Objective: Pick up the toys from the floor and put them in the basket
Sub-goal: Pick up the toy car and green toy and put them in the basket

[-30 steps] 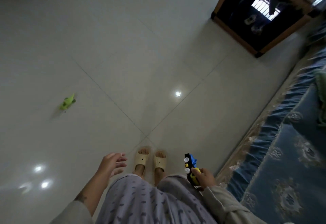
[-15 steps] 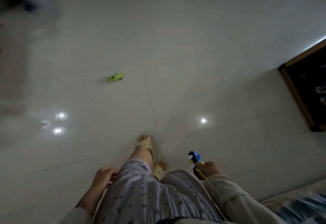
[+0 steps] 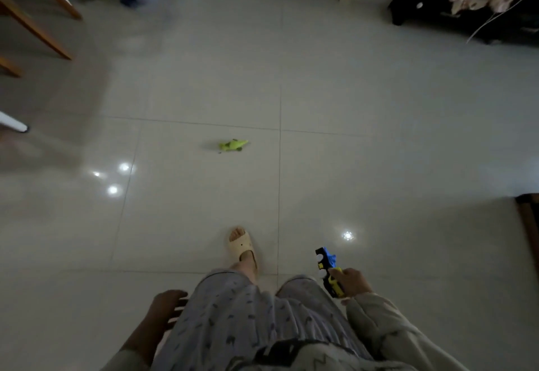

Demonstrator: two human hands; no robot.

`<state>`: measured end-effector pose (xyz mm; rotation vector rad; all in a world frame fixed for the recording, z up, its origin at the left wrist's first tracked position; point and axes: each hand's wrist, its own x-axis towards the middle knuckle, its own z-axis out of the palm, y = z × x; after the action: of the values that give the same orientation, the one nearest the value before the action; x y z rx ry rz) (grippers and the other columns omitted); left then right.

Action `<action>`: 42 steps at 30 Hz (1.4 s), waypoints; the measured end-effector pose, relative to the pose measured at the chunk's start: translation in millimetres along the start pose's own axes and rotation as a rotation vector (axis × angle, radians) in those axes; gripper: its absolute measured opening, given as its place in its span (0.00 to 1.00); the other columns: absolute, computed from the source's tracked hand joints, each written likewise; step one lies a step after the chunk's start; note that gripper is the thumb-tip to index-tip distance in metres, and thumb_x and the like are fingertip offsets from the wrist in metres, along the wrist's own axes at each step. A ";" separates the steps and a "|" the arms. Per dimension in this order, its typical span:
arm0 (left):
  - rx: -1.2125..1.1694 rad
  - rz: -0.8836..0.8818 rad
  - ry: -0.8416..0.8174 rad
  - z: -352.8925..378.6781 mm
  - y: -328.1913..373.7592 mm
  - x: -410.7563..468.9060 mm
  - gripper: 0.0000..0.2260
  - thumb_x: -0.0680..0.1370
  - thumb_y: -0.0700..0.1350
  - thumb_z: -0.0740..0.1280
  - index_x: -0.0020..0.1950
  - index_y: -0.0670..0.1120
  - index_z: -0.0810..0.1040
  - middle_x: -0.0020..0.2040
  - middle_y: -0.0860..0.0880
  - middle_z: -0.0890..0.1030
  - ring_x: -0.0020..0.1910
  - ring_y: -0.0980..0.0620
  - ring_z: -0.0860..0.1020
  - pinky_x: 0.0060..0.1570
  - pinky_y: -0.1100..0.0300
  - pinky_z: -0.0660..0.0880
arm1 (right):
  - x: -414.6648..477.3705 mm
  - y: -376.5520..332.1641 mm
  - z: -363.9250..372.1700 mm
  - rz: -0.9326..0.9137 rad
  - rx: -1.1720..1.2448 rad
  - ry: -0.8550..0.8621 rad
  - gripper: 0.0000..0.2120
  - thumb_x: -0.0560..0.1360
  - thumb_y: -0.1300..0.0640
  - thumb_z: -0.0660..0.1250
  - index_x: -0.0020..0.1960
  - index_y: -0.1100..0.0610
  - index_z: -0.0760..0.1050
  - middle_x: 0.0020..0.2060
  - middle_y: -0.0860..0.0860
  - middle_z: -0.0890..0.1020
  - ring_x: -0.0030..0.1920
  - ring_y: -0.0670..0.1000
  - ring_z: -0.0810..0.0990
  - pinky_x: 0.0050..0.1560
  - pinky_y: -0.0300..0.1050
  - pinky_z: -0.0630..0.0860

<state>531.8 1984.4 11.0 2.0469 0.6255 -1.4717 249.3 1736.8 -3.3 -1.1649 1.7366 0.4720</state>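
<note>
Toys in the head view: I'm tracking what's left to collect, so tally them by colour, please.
Green: 1, the green toy on the floor.
Blue, yellow and black: 1, the toy vehicle in the right hand.
Total: 2. The left hand is empty; no basket is in view.

A blue, yellow and black toy vehicle [image 3: 329, 272] is gripped in the right hand [image 3: 351, 282]; the left hand [image 3: 166, 306] is held empty beside patterned trousers [image 3: 248, 312]. A green toy [image 3: 232, 145] is seen lying ahead on the tiled floor [image 3: 379, 151].
</note>
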 end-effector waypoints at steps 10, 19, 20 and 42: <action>0.026 0.234 -0.037 8.9 216.7 16.2 0.08 0.78 0.41 0.60 0.39 0.45 0.73 0.36 0.47 0.76 0.32 0.50 0.73 0.35 0.62 0.67 | 29.7 -92.3 -25.0 0.049 -0.050 0.043 0.14 0.74 0.51 0.68 0.35 0.59 0.74 0.39 0.57 0.77 0.42 0.54 0.75 0.45 0.42 0.66; -0.008 0.089 -0.006 11.7 246.5 31.5 0.07 0.79 0.41 0.61 0.51 0.39 0.75 0.45 0.40 0.78 0.37 0.46 0.75 0.38 0.60 0.68 | 83.8 -237.7 -53.5 -0.039 -0.131 -0.038 0.12 0.74 0.52 0.67 0.42 0.61 0.74 0.41 0.57 0.77 0.42 0.53 0.74 0.42 0.42 0.69; -0.030 0.038 0.010 11.1 246.3 32.4 0.07 0.79 0.41 0.61 0.52 0.38 0.75 0.47 0.39 0.77 0.39 0.45 0.74 0.39 0.58 0.68 | 90.9 -258.7 -59.5 -0.062 -0.141 -0.048 0.11 0.74 0.51 0.67 0.43 0.60 0.74 0.41 0.57 0.77 0.42 0.54 0.75 0.38 0.42 0.70; 0.074 0.039 -0.037 45.9 492.8 158.1 0.08 0.76 0.41 0.63 0.36 0.47 0.73 0.34 0.47 0.77 0.30 0.51 0.73 0.33 0.63 0.64 | 214.8 -493.6 -57.9 -0.022 -0.142 -0.089 0.17 0.73 0.50 0.68 0.55 0.60 0.76 0.48 0.59 0.78 0.45 0.59 0.78 0.41 0.49 0.79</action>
<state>864.4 1594.7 -75.4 2.0712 0.5204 -1.5276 628.4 1356.5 -72.5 -1.2424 1.6338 0.6330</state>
